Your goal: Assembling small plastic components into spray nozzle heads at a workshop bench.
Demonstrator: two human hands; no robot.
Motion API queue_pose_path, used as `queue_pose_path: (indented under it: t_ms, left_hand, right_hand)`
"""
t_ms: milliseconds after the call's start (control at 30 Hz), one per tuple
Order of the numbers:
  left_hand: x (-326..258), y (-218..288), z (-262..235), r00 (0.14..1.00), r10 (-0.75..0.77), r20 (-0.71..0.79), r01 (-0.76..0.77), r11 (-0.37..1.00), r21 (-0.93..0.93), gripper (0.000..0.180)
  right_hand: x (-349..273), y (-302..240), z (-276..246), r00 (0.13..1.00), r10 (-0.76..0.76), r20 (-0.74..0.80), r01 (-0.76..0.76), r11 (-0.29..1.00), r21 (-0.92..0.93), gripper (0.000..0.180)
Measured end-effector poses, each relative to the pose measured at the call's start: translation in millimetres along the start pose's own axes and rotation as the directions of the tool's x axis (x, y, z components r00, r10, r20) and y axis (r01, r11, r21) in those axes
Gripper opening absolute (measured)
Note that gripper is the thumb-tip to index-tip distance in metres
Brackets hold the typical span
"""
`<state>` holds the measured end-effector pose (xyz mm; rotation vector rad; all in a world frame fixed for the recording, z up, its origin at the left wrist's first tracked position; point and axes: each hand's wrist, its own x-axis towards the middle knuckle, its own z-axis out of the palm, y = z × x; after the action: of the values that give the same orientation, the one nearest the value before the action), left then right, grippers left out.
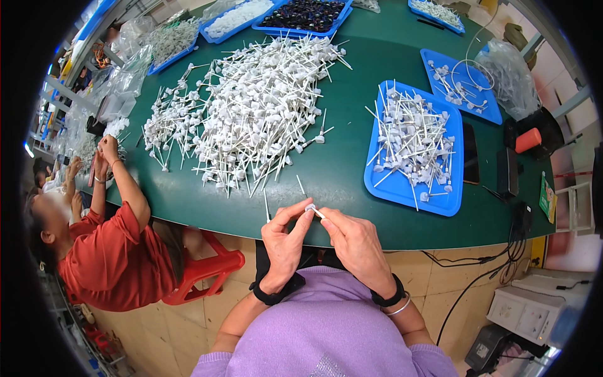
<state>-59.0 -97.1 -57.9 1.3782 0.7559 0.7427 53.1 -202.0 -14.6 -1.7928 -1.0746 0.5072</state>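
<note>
My left hand (284,242) and my right hand (358,242) meet at the near edge of the green table (339,169). Together they pinch one small white plastic cap with a thin white tube (312,209) between thumbs and forefingers. A big heap of the same white capped tubes (251,110) lies on the table ahead and to the left. A blue tray (440,204) to the right holds several more of these pieces. Two loose thin tubes (300,185) lie on the table just in front of my hands.
A person in a red shirt (113,257) sits at my left on a red stool (210,267), hands at the table edge. More blue trays (496,113) and clear bags (512,75) stand at the back and right. Black devices and cables (515,220) lie at the right edge.
</note>
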Motion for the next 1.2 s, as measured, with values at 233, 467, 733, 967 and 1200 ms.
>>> queue_pose_path:
  t_ms: [233, 467, 733, 967, 1200]
  left_hand:
    - [-0.4, -4.3, -2.1, 1.000, -0.008, 0.002, 0.008, 1.000, -0.020, 0.025]
    - [-1.4, 0.8, -0.9, 0.996, -0.079, 0.041, 0.084, 0.989, -0.123, 0.025]
    - [-0.8, 4.0, -0.4, 0.993, -0.112, 0.040, 0.117, 0.985, -0.128, 0.024]
    - [-0.1, 0.4, -0.5, 1.000, -0.027, 0.010, 0.027, 0.999, 0.023, 0.024]
    - [0.8, 3.9, -1.9, 0.994, 0.098, 0.039, -0.103, 0.978, 0.183, 0.024]
  right_hand:
    - [-0.1, 8.0, 3.2, 0.996, 0.078, 0.036, -0.082, 0.991, 0.104, 0.018]
    - [-0.2, 21.4, 4.3, 0.971, 0.181, 0.158, -0.222, 0.927, 0.302, 0.026]
    - [0.6, 17.4, 2.4, 0.977, 0.154, 0.150, -0.192, 0.941, 0.279, 0.028]
    - [1.0, 15.3, 0.1, 0.982, 0.143, 0.123, -0.164, 0.970, 0.181, 0.026]
    - [-0.2, 20.8, 1.0, 0.981, 0.151, 0.123, -0.176, 0.956, 0.233, 0.023]
